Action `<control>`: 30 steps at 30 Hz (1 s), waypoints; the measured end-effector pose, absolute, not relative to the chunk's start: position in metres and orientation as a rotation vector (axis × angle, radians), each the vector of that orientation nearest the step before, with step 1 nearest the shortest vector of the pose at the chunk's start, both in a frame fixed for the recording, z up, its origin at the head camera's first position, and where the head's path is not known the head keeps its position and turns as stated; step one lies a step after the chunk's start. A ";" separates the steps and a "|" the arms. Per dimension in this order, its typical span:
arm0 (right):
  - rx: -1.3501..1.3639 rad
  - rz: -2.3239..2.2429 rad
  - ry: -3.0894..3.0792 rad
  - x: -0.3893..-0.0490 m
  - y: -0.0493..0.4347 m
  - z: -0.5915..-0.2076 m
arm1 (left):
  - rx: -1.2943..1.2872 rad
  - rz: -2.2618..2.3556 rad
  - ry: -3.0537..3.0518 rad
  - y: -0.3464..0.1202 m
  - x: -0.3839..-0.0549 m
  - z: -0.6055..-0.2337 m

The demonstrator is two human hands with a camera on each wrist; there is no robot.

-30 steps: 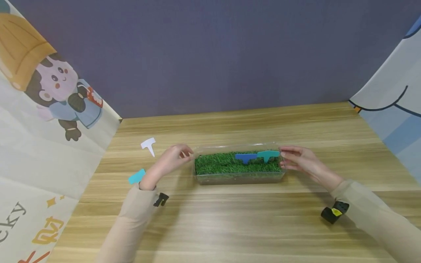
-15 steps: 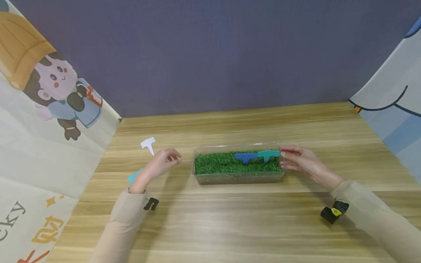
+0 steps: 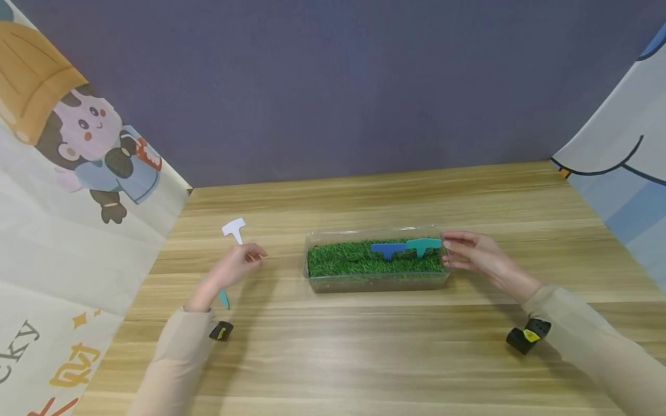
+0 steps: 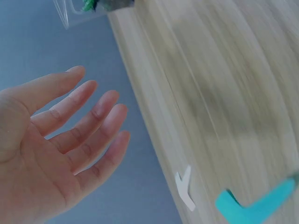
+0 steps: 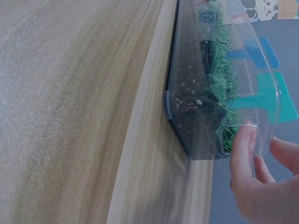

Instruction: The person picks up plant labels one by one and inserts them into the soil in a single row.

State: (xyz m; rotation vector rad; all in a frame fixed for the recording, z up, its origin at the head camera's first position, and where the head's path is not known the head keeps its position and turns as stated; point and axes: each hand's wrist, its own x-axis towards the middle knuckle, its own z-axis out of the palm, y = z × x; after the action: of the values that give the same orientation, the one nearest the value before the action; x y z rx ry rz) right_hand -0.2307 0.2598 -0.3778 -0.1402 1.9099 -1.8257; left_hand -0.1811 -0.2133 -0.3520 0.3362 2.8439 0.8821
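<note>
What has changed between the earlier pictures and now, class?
The left hand, holding nothing, has moved left from the clear box, now hiding most of the turquoise marker in head view. The right hand stays at the box's right end; white marker, blue marker, green marker stayed put.

On the white cloth panel with cartoon print at the head view's left side, dark slanting letters read "cky", the c cut by the picture's edge. Beside them, an orange Chinese character reads "财". Red strokes below it are cut off, unreadable. In the right wrist view, a dark blocky marking seen through the clear plastic box is too blurred to read.
</note>
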 end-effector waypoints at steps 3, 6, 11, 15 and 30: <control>-0.140 -1.828 1.909 -0.231 0.260 -0.378 | 0.324 0.866 2.848 -0.220 -0.179 -0.352; -0.129 -1.836 1.902 -0.231 0.259 -0.378 | 0.308 0.851 2.855 -0.226 -0.177 -0.352; -0.112 -1.842 1.890 -0.231 0.260 -0.379 | 0.303 0.820 2.881 -0.235 -0.175 -0.353; -0.112 -1.841 1.884 -0.231 0.259 -0.379 | 0.307 0.816 2.889 -0.242 -0.173 -0.355; -0.119 -1.828 1.900 -0.231 0.259 -0.377 | 0.193 0.728 2.861 -0.267 -0.169 -0.358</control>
State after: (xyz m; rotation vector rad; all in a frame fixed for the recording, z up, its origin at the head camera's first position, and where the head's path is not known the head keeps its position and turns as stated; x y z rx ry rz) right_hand -0.2307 0.2588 -0.3769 -0.1190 1.9002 -1.8275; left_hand -0.1686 -0.2670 -0.3575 0.1932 2.8609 0.7280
